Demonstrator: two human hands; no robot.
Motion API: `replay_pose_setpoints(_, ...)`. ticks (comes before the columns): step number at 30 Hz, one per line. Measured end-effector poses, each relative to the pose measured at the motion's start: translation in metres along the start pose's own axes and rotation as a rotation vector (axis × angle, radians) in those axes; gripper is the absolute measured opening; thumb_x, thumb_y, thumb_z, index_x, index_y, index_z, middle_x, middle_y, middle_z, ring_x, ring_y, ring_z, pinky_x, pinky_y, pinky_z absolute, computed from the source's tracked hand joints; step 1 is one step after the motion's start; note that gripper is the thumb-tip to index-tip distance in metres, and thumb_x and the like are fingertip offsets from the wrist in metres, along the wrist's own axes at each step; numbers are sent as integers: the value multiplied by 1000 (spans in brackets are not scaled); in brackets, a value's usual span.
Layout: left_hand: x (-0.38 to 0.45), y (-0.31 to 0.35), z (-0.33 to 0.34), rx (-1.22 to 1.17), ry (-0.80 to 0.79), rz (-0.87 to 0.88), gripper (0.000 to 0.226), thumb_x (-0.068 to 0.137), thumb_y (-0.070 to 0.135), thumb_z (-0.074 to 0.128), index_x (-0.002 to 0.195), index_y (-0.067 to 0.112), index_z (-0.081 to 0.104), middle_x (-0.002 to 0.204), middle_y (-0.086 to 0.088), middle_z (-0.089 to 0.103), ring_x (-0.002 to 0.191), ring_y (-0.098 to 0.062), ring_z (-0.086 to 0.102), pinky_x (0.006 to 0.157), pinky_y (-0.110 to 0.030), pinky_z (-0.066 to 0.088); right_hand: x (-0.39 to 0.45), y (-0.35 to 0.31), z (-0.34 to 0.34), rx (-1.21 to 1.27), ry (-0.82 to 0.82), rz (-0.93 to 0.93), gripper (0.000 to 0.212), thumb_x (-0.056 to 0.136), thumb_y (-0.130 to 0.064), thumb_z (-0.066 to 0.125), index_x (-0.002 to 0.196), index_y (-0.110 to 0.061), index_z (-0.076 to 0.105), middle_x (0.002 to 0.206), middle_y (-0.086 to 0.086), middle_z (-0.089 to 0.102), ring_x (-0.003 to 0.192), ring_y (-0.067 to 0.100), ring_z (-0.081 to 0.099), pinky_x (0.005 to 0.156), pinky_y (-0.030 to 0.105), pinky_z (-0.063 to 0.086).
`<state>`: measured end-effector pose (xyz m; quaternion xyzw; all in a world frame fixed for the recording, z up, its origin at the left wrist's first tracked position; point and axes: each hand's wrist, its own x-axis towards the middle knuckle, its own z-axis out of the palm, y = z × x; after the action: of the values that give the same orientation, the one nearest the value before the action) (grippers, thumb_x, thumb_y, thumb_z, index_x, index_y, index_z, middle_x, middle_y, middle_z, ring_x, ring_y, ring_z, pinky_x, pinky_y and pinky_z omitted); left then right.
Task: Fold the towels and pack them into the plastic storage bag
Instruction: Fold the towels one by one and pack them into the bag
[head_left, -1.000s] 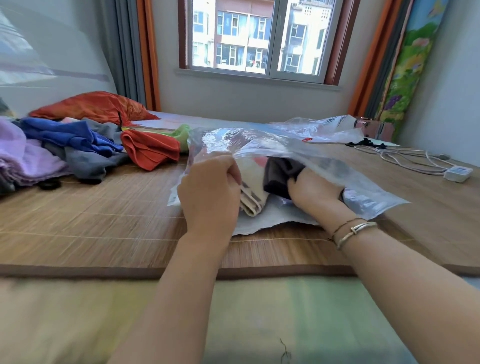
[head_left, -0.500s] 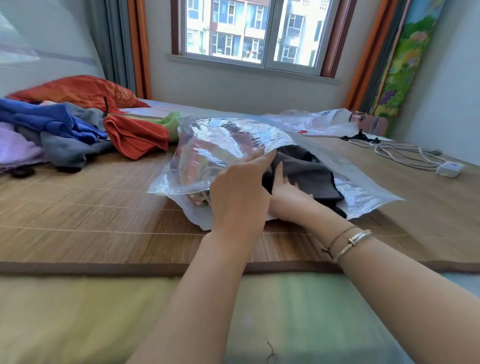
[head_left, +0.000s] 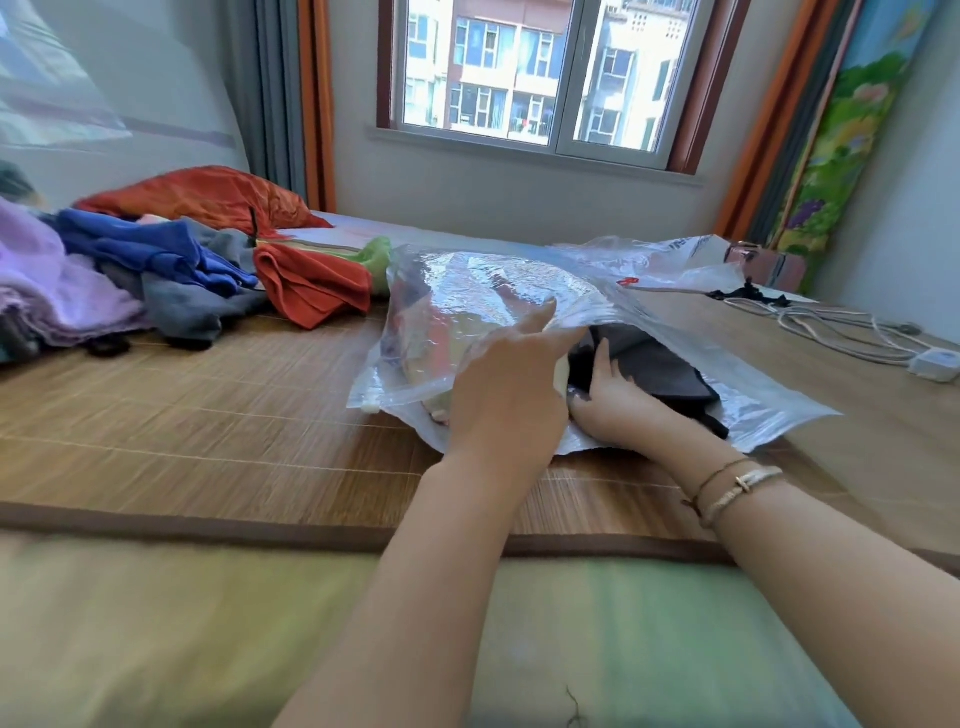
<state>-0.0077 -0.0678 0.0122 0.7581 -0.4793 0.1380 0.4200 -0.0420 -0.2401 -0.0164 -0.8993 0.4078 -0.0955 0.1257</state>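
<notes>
The left hand (head_left: 506, 395) lifts the plastic storage bag (head_left: 467, 312) mouth with straight fingers; the right hand (head_left: 615, 402), beside it, presses a dark towel (head_left: 660, 369) inside. Further left, several unfolded towels (head_left: 171, 280) wait on the bed.

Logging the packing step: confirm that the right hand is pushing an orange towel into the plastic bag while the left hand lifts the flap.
Wrong colour. In the head view the right hand pushes a dark grey towel into the plastic bag; the left hand lifts the flap. The orange towel lies outside.
</notes>
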Motion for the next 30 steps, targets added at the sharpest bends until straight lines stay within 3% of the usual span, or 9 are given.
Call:
replay_pose_setpoints(2,-6,1,-6,-5,-39,-10,68,80,-8,46,130,37,57,153,14,32,138,-14,34,109,-39,35,-33,-5,-6,1,-26,-76,82,97,-37,38,149,-14,-21,158,15,19,139,35,32,92,37,44)
replay_pose_setpoints(4,-15,0,-16,-5,-68,-17,60,80,-4,46,124,34,62,153,13,32,138,-14,35,110,-39,33,-73,-13,-13,-24,-15,-167,75,97,-29,40,153,-14,-8,146,20,39,127,34,46,64,24,36)
replay_pose_setpoints(7,-28,-10,-39,-52,-66,-46,50,81,-3,46,108,32,70,146,12,43,134,-13,40,110,-36,33,-124,-30,-23,-32,84,-337,52,93,-28,43,143,-21,28,131,9,54,113,26,54,80,34,45)
replay_pose_setpoints(9,-37,-23,-59,-91,-26,-85,46,80,-2,47,96,31,74,138,13,52,127,-10,47,106,-31,37,-145,-49,-28,-5,151,-405,43,92,-30,44,135,-25,38,127,1,55,111,22,55,85,38,48)
replay_pose_setpoints(16,-71,-86,-148,4,188,-289,39,81,1,48,87,30,74,111,9,67,93,-15,62,80,-29,48,-166,-143,-21,153,275,-643,14,91,-29,48,101,-23,56,94,-10,60,82,11,56,70,29,42)
replay_pose_setpoints(19,-83,-119,-178,15,231,-472,38,81,3,46,86,30,72,92,-1,71,83,-25,63,68,-30,46,-150,-191,6,184,210,-744,15,90,-28,49,101,-21,56,102,-7,59,87,13,57,79,33,47)
replay_pose_setpoints(23,-95,-158,-203,44,230,-654,32,85,6,50,88,29,71,111,-2,69,106,-19,61,87,-31,48,-119,-254,51,230,57,-767,25,90,-26,52,114,-20,56,124,1,51,109,17,52,83,28,41)
replay_pose_setpoints(27,-95,-184,-215,47,276,-746,29,87,9,50,96,25,71,110,-1,68,101,-22,60,83,-31,49,-82,-307,86,282,-31,-711,33,90,-23,54,121,-18,60,146,8,36,132,21,38,104,27,30)
replay_pose_setpoints(30,-88,-201,-220,48,314,-799,30,87,9,50,102,25,71,107,0,68,97,-21,61,79,-29,47,-50,-334,102,342,-123,-585,33,90,-27,51,120,-23,63,151,11,29,138,25,31,109,30,27)
